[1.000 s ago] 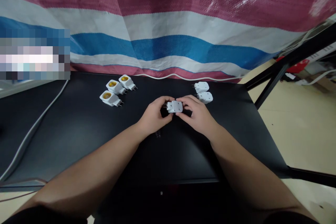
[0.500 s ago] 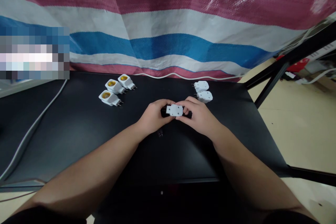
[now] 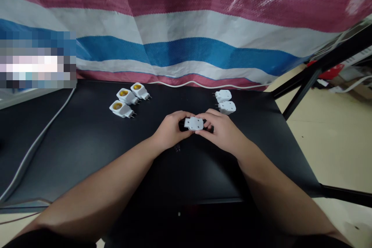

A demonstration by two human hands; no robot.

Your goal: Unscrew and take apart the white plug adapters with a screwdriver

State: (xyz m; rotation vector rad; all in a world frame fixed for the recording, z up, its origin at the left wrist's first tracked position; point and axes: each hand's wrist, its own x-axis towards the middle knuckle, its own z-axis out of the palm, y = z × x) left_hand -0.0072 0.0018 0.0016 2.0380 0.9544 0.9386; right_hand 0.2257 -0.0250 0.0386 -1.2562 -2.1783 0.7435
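Between my two hands is a white plug-in lamp socket, its back with small screw holes facing up and its prongs toward the left. My left hand pinches it from the left with thumb and fingers. From the right, my right hand grips its other end, fingers curled. Two more white lamp sockets lie back-up just beyond my right hand, prongs to the left. At the back left lie three lamp sockets with brass-coloured openings facing up and prongs toward the right.
The black table carries a few small clear bits near my left wrist. A grey cable crosses its left side. A white cord runs along the back edge, before a striped tarp. A black metal frame stands at right.
Almost nothing differs. Both hands keep hold of the lamp socket, which sits very slightly lower and further right in view.
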